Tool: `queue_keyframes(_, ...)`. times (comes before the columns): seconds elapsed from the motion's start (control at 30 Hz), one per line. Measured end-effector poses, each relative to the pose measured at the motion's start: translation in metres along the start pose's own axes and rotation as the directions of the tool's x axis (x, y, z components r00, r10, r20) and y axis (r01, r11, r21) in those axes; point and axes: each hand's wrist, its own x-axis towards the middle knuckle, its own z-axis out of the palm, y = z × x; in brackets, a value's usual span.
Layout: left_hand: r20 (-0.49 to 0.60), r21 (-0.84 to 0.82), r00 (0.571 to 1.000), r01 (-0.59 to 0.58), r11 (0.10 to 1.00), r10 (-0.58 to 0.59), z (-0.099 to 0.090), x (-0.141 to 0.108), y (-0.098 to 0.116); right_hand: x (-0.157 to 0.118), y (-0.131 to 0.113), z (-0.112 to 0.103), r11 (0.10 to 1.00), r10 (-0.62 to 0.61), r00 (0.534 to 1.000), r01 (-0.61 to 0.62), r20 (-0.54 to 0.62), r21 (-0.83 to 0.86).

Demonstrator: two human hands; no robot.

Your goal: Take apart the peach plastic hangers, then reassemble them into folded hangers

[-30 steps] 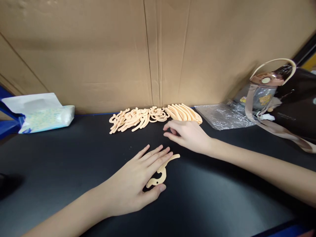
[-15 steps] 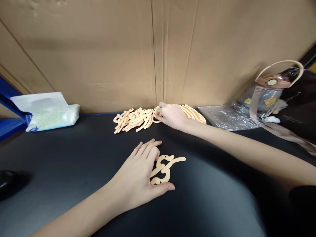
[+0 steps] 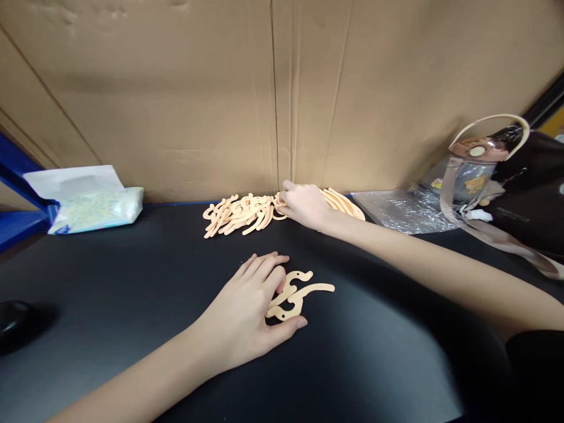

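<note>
Flat, curved, light wooden pieces with small holes (image 3: 296,301) lie on the black tabletop. My left hand (image 3: 253,305) covers their left part, palm down. Its thumb lies along their near side and its bent index finger along their far side, with the other fingers stretched beyond. Farther back is a heap of similar curved wooden pieces (image 3: 240,214). At the heap's right end my right hand (image 3: 304,205) bends its fingers over a hook-shaped wooden piece (image 3: 278,215). Its fingertips are partly hidden. Long curved wooden strips (image 3: 346,202) show behind that hand.
Brown cardboard (image 3: 176,106) stands along the back edge. At the left are a soft plastic pack (image 3: 94,208) with white paper and a black computer mouse (image 3: 17,326). Clear plastic (image 3: 396,208), a strapped bottle (image 3: 473,170) and a black bag (image 3: 535,194) occupy the right.
The wooden pieces beneath my left hand have shifted and turned slightly, and its thumb has moved a little up and left. My right hand stays at the heap, almost unmoved.
</note>
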Motion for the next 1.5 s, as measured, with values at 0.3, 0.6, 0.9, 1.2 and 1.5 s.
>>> queue_keyframes(0.3, 0.026, -0.017, 1.000, -0.015, 1.000, 0.016, -0.002, 0.000, 0.001, 0.005, -0.001, 0.004, 0.999, 0.040, 0.999, -0.040, -0.035, 0.005)
queue_keyframes(0.6, 0.066, -0.061, 0.997, -0.042, 0.997, 0.046, -0.004, 0.000, 0.002, -0.031, 0.010, -0.019, 0.994, 0.088, 0.977, -0.072, -0.193, 0.086)
queue_keyframes(0.9, 0.103, -0.096, 0.977, -0.177, 0.980, 0.186, -0.008, -0.001, 0.008, -0.132, 0.001, -0.011, 0.937, -0.192, 0.908, 0.282, -0.372, 0.205)
queue_keyframes(1.2, -0.228, 0.127, 0.918, -0.303, 0.944, 0.325, -0.010, 0.000, 0.006, -0.152, 0.004, -0.002, 0.873, -0.188, 0.920, 0.317, -0.344, 0.371)
queue_keyframes(1.5, -0.241, 0.353, 0.890, -0.291, 0.889, 0.387, -0.006, 0.007, -0.014, -0.153, 0.004, 0.006, 0.837, -0.278, 0.895, 0.403, -0.348, 0.370)
